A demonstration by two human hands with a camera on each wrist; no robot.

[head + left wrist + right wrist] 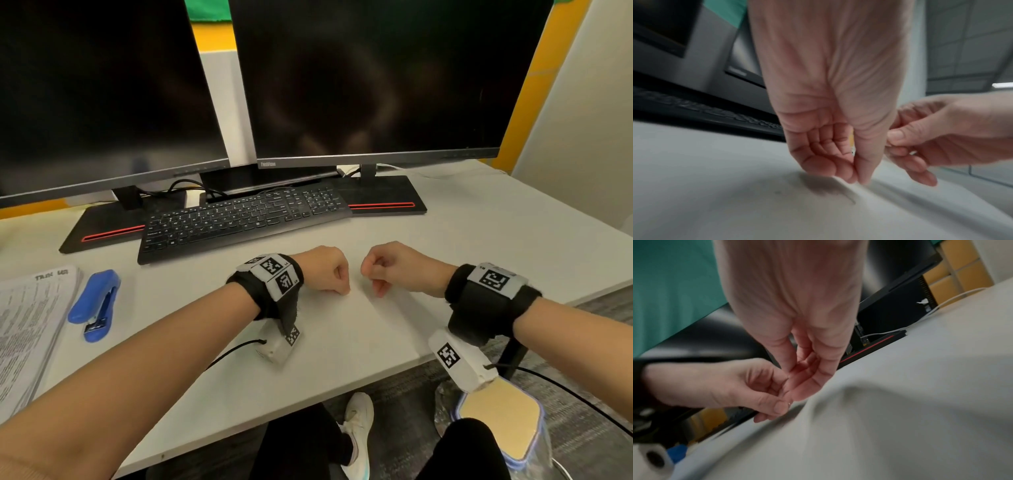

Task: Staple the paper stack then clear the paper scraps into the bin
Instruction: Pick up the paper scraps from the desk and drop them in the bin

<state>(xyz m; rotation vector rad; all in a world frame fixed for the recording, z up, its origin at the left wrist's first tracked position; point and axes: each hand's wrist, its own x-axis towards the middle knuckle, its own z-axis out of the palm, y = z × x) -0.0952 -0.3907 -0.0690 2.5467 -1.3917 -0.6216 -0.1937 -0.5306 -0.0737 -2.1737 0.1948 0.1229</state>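
Note:
The printed paper stack [27, 325] lies at the desk's left edge, with the blue stapler [97, 305] beside it. Both hands sit close together mid-desk, fingers curled. My left hand [342, 289] [859, 178] pinches thumb to fingertips right at the desk surface; a tiny shiny scrap [789, 403] shows at its thumb tip. My right hand [373, 277] [898, 142] presses its thumb against the forefinger; anything between them is too small to make out. The bin [496, 425], lined with clear plastic, stands on the floor below the desk's right front corner.
A black keyboard [239, 219] and two dark monitors [376, 85] fill the back of the white desk [342, 342]. The desk's front edge runs diagonally just behind my wrists. A white shoe [358, 421] and dark trouser legs are under the desk.

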